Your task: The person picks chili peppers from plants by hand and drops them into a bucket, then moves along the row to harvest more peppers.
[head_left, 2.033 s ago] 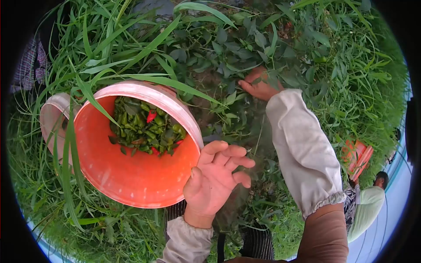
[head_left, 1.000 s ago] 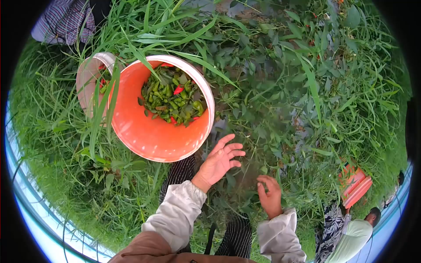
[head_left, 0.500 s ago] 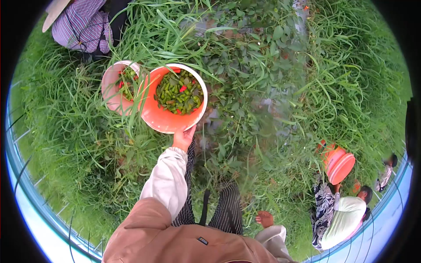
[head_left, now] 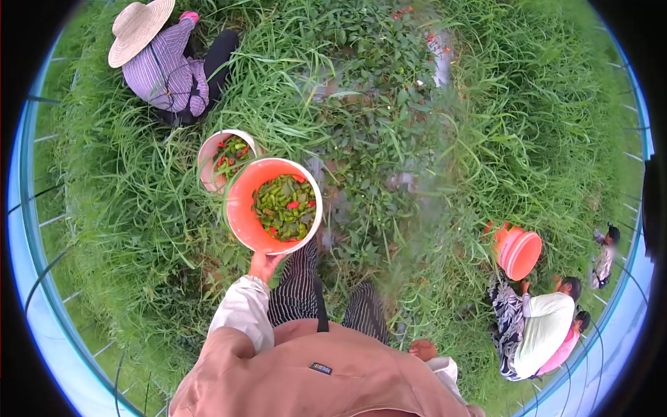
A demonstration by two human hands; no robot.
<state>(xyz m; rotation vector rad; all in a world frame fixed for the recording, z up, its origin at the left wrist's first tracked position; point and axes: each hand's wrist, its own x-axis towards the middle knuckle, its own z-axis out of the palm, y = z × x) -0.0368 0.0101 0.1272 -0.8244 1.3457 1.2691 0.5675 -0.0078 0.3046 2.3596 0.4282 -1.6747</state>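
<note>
My left hand (head_left: 265, 266) grips the near rim of an orange bucket (head_left: 243, 221) with a white lip. Inside the bucket lie green peppers (head_left: 281, 207), with a few red ones and some leaves among them. Just behind it, a paler pink bucket (head_left: 208, 174) stands in the grass, partly covered by the orange one, and holds green and red peppers (head_left: 233, 154). At my right side, low in view, hangs my right hand (head_left: 422, 349), its fingers loosely curled and nothing visible in them.
A person in a straw hat (head_left: 141, 29) crouches in tall grass at upper left. Leafy pepper plants (head_left: 375, 132) run up the middle over plastic sheeting (head_left: 440, 59). At right, a person in a pale top (head_left: 545, 326) is beside orange buckets (head_left: 521, 255); others are behind.
The view has shifted, showing more of the crouching person. The orange bucket sits lower in view, nearer my body, still in my left hand. My right hand remains beside me.
</note>
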